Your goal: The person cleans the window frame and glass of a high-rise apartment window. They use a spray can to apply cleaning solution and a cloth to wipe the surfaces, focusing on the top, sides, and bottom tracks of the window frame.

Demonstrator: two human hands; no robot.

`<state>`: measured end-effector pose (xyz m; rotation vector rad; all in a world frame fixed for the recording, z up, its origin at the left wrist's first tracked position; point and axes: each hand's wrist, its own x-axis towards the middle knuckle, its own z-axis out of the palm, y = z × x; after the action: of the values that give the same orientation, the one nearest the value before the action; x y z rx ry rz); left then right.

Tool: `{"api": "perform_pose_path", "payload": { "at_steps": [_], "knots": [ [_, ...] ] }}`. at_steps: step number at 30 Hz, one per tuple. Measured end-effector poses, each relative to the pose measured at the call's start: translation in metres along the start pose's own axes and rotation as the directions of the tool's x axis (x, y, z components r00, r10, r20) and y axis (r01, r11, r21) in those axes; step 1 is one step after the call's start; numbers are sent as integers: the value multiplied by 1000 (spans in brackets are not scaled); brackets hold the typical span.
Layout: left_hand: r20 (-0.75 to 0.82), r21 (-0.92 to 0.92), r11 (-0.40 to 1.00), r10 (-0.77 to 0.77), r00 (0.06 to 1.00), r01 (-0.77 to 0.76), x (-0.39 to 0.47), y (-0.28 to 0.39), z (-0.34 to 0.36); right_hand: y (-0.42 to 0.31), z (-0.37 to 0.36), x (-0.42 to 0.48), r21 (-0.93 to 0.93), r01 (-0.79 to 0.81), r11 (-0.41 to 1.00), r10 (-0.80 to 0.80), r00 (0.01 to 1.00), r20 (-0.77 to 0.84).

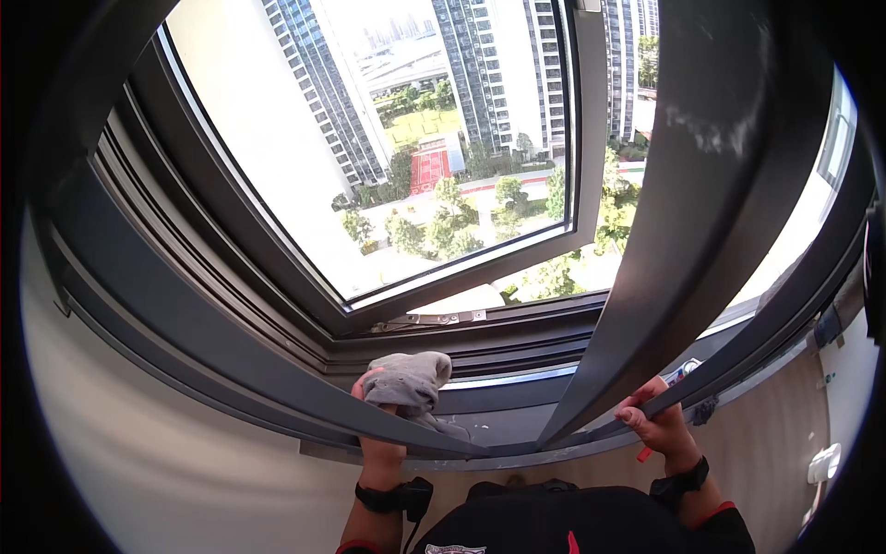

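Note:
My left hand [379, 408] reaches past a dark metal rail [297, 388] and holds a bunched grey cloth [408, 381] over the window sill [512, 415]. A tail of the cloth drapes down onto the sill. Most of my left fingers are hidden by the cloth and the rail. On the right, my right hand [654, 419] grips the curved dark rail [699, 388], thumb on the near side. Just beyond it, partly hidden, lies a small coloured item [685, 370] that I cannot make out. Past the cloth, the hinged window sash [471, 270] stands swung outward.
A broad dark upright bar [664, 277] crosses between my hands. A metal hinge arm [450, 318] sits at the sash's bottom corner, above the frame tracks [484, 353]. A dark rag [704, 410] hangs by the right rail. Towers and trees lie far below outside.

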<state>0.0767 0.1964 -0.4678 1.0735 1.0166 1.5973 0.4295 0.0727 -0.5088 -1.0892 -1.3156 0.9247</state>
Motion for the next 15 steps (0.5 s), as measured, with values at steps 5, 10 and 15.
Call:
{"api": "perform_pose_path", "payload": {
  "at_steps": [5,10,15],
  "knots": [
    [-152,108,962,265,952,-251,23,-11,-5,6,-1,-1,-20,-47,999,47,999,-23],
    [163,-47,967,254,953,-250,60,11,21,7,-4,-5,16,-34,999,35,998,-48],
    [382,-289,947,248,890,-139,115,31,77,8,-2,-2,-44,-15,999,12,998,-64]
  ]
}}
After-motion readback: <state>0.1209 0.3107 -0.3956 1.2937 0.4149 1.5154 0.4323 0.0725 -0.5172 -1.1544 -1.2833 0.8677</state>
